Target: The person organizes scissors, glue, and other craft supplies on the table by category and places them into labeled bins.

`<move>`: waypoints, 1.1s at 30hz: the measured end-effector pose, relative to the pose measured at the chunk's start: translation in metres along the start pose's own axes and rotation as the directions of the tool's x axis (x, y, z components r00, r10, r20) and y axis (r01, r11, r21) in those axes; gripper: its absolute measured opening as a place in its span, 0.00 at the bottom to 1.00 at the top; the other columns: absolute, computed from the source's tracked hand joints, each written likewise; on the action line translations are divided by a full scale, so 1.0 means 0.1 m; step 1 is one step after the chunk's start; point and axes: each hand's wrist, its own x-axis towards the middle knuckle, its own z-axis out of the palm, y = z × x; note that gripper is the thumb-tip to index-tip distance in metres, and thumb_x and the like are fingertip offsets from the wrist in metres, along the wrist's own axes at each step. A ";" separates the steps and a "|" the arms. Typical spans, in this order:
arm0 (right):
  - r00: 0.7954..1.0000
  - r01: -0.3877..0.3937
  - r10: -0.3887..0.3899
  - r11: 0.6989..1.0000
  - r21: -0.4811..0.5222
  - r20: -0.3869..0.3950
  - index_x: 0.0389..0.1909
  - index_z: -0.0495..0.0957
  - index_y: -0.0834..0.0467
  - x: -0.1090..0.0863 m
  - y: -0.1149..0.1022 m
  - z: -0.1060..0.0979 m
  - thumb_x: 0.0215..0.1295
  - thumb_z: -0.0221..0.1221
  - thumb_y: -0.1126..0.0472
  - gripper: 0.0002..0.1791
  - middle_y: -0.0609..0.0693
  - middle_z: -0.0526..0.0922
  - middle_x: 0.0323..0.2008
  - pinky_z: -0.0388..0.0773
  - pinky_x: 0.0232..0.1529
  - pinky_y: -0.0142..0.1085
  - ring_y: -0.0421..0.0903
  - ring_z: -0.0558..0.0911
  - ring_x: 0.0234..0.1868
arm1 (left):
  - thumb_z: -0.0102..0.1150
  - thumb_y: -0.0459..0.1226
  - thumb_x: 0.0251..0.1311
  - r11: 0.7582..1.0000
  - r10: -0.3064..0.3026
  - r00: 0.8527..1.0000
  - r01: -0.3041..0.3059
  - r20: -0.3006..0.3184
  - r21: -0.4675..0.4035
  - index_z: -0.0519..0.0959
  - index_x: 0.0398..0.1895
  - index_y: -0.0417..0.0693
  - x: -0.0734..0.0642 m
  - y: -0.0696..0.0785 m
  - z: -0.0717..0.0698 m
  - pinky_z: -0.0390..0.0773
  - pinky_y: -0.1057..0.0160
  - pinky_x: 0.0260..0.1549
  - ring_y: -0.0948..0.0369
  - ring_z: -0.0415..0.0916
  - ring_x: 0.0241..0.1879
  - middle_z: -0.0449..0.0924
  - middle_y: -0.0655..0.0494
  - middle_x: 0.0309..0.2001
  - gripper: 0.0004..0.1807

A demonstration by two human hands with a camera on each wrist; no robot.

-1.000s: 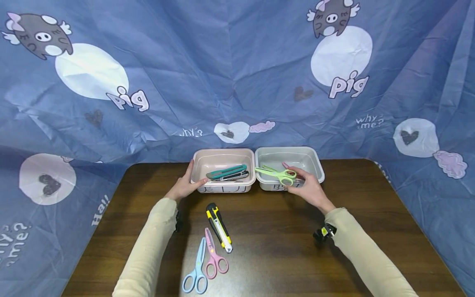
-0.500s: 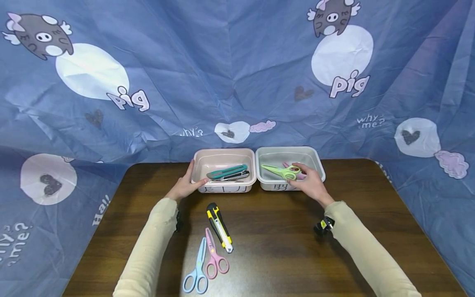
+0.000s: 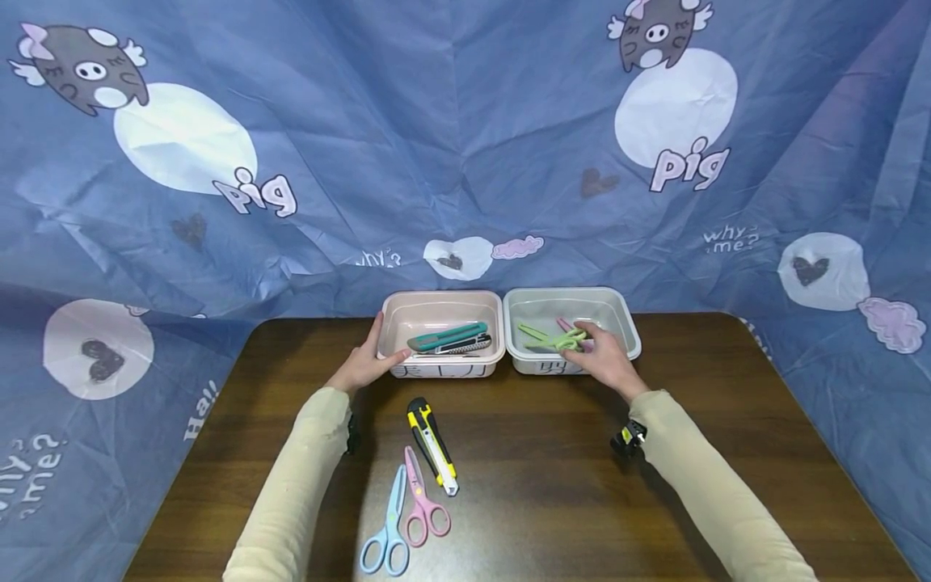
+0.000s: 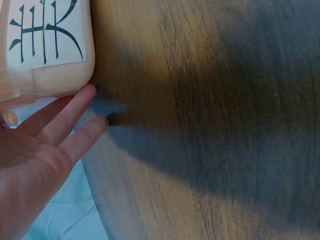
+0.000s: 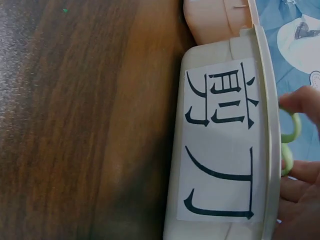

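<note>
In the head view my left hand (image 3: 360, 365) rests against the left corner of a pink box (image 3: 444, 365), thumb over the front rim. The left wrist view shows its fingers (image 4: 75, 110) stretched along the box's side. A teal utility knife (image 3: 447, 337) and a grey-black one (image 3: 469, 345) lie inside. My right hand (image 3: 607, 364) reaches over the front rim of the grey box (image 3: 631, 323) and pinches green scissors (image 3: 570, 339) by the handle loops. Their blades point left within the box. Beside them, pink scissors (image 3: 564, 325) are partly hidden by the hand.
A yellow-black utility knife (image 3: 432, 446), pink scissors (image 3: 422, 509) and blue scissors (image 3: 389, 525) lie on the brown table (image 3: 545, 485) between my forearms. The boxes stand side by side near the back edge, before a blue cloth (image 3: 465, 121). Labels (image 5: 220, 140) mark their fronts.
My right hand has moved right and lower into the grey box. The green scissors, earlier reaching over its left rim, now sit inside its walls. The left hand keeps its place.
</note>
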 end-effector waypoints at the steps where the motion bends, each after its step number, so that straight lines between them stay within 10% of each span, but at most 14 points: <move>1: 1.000 -0.004 0.004 1.000 -0.009 0.010 0.62 0.69 0.72 0.00 0.00 0.00 0.56 0.66 0.56 0.36 0.70 0.77 0.52 0.69 0.56 0.53 0.63 0.75 0.54 | 0.59 0.53 0.61 1.000 -0.001 1.000 0.001 0.002 -0.001 0.33 0.77 0.48 0.00 0.00 0.00 0.56 0.40 0.62 0.32 0.54 0.65 0.48 0.25 0.69 0.55; 16: 0.998 0.011 -0.007 0.998 0.062 -0.069 0.58 0.74 0.66 -0.02 -0.03 -0.03 0.59 0.62 0.61 0.26 0.70 0.75 0.55 0.67 0.56 0.53 0.65 0.73 0.56 | 0.59 0.52 0.62 1.000 0.009 1.000 -0.009 0.003 -0.014 0.32 0.77 0.48 -0.01 -0.01 0.01 0.57 0.40 0.62 0.31 0.55 0.65 0.48 0.23 0.68 0.55; 33: 0.971 0.239 -0.220 0.932 0.272 -0.097 0.47 0.79 0.69 -0.17 -0.45 0.21 0.59 0.61 0.75 0.14 0.64 0.81 0.49 0.74 0.51 0.51 0.60 0.77 0.54 | 0.58 0.52 0.62 1.000 0.010 1.000 -0.010 0.009 -0.006 0.31 0.77 0.49 0.01 -0.01 0.00 0.58 0.40 0.62 0.31 0.55 0.64 0.49 0.22 0.68 0.54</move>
